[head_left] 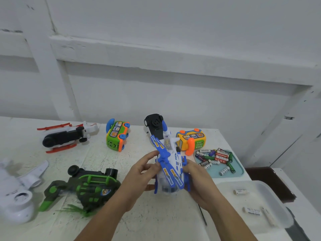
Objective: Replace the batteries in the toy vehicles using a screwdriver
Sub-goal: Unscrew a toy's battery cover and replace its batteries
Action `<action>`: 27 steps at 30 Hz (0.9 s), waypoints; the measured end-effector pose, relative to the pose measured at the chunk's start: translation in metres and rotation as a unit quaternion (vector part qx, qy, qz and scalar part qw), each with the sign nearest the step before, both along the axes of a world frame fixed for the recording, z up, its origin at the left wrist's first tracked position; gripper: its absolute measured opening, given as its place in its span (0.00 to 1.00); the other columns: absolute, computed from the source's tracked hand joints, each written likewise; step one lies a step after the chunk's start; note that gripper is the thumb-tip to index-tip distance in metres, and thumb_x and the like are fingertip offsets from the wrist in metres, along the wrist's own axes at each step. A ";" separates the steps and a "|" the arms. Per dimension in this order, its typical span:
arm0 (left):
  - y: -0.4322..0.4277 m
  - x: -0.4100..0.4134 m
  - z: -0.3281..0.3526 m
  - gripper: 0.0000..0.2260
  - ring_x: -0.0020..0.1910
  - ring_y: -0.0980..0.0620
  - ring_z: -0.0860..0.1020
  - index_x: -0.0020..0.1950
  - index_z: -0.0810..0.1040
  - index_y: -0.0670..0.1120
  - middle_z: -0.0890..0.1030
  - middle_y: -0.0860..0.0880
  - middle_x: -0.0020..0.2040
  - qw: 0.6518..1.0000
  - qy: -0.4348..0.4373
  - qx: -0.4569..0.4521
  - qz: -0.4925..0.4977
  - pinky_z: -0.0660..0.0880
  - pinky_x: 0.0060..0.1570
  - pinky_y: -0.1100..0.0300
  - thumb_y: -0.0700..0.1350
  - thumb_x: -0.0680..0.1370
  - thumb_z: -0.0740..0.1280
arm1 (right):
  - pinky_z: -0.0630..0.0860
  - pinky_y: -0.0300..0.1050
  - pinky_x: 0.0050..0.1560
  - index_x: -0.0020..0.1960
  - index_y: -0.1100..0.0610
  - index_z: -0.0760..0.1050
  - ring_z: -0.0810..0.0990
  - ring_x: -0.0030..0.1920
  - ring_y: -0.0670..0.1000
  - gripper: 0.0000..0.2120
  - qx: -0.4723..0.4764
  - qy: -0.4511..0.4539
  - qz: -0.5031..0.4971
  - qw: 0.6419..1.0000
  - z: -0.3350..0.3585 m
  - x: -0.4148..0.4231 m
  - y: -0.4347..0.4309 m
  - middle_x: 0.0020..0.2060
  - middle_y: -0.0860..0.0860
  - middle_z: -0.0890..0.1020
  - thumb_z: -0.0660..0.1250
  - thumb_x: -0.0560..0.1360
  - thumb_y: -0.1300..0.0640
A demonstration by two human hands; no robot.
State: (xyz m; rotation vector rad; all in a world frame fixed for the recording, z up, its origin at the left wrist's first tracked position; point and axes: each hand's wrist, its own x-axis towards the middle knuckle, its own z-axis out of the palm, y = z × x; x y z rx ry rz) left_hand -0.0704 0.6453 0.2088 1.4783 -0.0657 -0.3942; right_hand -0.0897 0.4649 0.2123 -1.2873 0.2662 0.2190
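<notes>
A blue and white toy helicopter [171, 169] stands upright in the middle of the white table [156, 218], its blue rotor blades on top. My left hand [139, 176] grips its left side, fingers curled against the rotor hub. On the other side my right hand [198, 180] holds the body and the blue skid. A thin dark tool, possibly the screwdriver [202, 214], lies on the table under my right forearm, mostly hidden.
Other toys ring the table: a black and red helicopter [67, 136], a green bus [117, 134], a yellow bus [191, 140], a green and black helicopter [83, 186], a white plane [17, 193]. A teal tray [232, 173] holds several batteries; a white tray [271, 192] holds three.
</notes>
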 end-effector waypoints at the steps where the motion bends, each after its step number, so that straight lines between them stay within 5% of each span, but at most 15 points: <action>1: 0.000 -0.002 -0.001 0.11 0.44 0.54 0.84 0.60 0.76 0.62 0.84 0.49 0.47 1.000 -0.005 0.012 0.005 0.80 0.41 0.58 0.48 0.80 0.64 | 0.74 0.51 0.45 0.56 0.62 0.78 0.79 0.44 0.57 0.16 -0.033 0.000 0.008 0.999 -0.002 -0.001 0.001 0.48 0.61 0.84 0.53 0.78 0.68; 6: 0.001 -0.013 -0.010 0.10 0.44 0.51 0.84 0.56 0.77 0.67 0.82 0.46 0.48 0.998 -0.003 0.068 0.020 0.82 0.44 0.51 0.53 0.78 0.67 | 0.75 0.41 0.37 0.57 0.56 0.79 0.78 0.38 0.52 0.16 -0.108 0.025 0.027 0.993 -0.007 -0.005 0.003 0.43 0.57 0.84 0.56 0.78 0.66; 9: 0.002 -0.016 -0.015 0.10 0.45 0.48 0.84 0.55 0.76 0.70 0.81 0.46 0.48 0.995 -0.005 0.101 0.025 0.81 0.49 0.43 0.59 0.74 0.68 | 0.75 0.49 0.45 0.59 0.58 0.76 0.78 0.39 0.53 0.17 -0.075 0.047 0.041 0.995 -0.013 -0.005 0.003 0.44 0.57 0.83 0.55 0.76 0.67; 18: -0.003 -0.021 -0.018 0.07 0.47 0.42 0.82 0.54 0.77 0.67 0.81 0.42 0.46 0.991 0.009 0.129 0.029 0.79 0.48 0.44 0.56 0.77 0.68 | 0.75 0.58 0.56 0.60 0.60 0.77 0.79 0.45 0.57 0.15 -0.077 0.072 0.056 0.993 -0.024 -0.005 0.003 0.52 0.63 0.83 0.56 0.77 0.65; 23: -0.004 -0.019 -0.018 0.08 0.45 0.47 0.82 0.55 0.76 0.66 0.79 0.44 0.47 0.988 -0.006 0.150 0.021 0.81 0.43 0.52 0.56 0.77 0.67 | 0.78 0.44 0.39 0.57 0.59 0.78 0.80 0.37 0.50 0.14 -0.127 0.074 0.049 0.988 -0.025 -0.002 0.002 0.43 0.57 0.83 0.56 0.78 0.63; 27: -0.007 -0.019 -0.018 0.10 0.44 0.58 0.77 0.58 0.74 0.66 0.74 0.51 0.51 0.977 -0.037 0.206 0.033 0.72 0.35 0.69 0.58 0.76 0.66 | 0.78 0.44 0.40 0.54 0.58 0.79 0.79 0.39 0.53 0.14 -0.195 0.077 0.056 0.976 -0.020 0.003 -0.003 0.43 0.58 0.82 0.56 0.78 0.62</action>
